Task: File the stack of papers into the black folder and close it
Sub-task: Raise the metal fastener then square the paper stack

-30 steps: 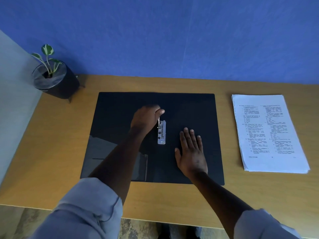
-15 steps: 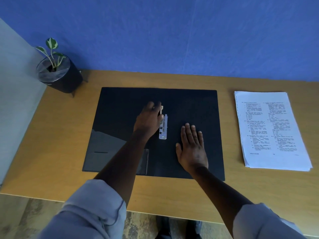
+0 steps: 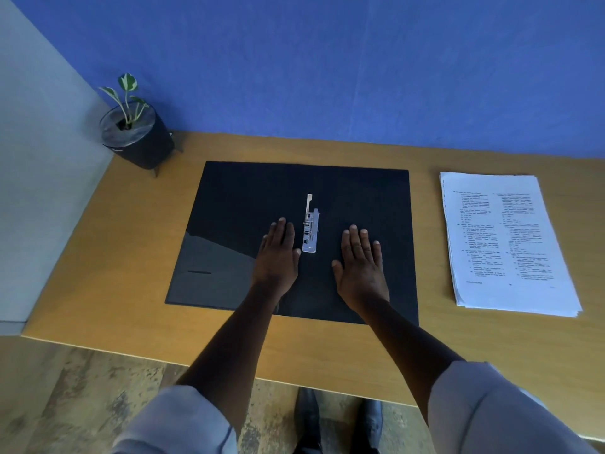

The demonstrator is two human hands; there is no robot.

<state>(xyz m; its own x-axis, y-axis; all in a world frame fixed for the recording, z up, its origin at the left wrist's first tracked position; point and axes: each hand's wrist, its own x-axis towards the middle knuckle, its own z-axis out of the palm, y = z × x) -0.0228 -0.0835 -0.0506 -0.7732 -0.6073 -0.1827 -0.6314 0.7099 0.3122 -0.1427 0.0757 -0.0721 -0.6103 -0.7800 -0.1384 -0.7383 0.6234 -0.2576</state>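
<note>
The black folder (image 3: 363, 198) lies open and flat on the wooden desk. Its silver clip mechanism (image 3: 310, 234) runs along the spine, with the lever (image 3: 309, 201) pointing away from me. My left hand (image 3: 277, 257) rests flat on the folder just left of the clip, fingers together, holding nothing. My right hand (image 3: 360, 263) lies flat on the right half, fingers slightly apart, empty too. The stack of printed papers (image 3: 504, 240) sits on the desk to the right of the folder, apart from both hands.
A small potted plant (image 3: 136, 136) in a black pot stands at the desk's back left corner. A blue wall runs behind the desk (image 3: 131, 257). A grey panel closes off the left side. My shoes show on the floor below the front edge.
My left hand has let go of the clip lever and drawn back to lie flat beside the mechanism. The lever now lies extended away from me. The right hand has stayed in place.
</note>
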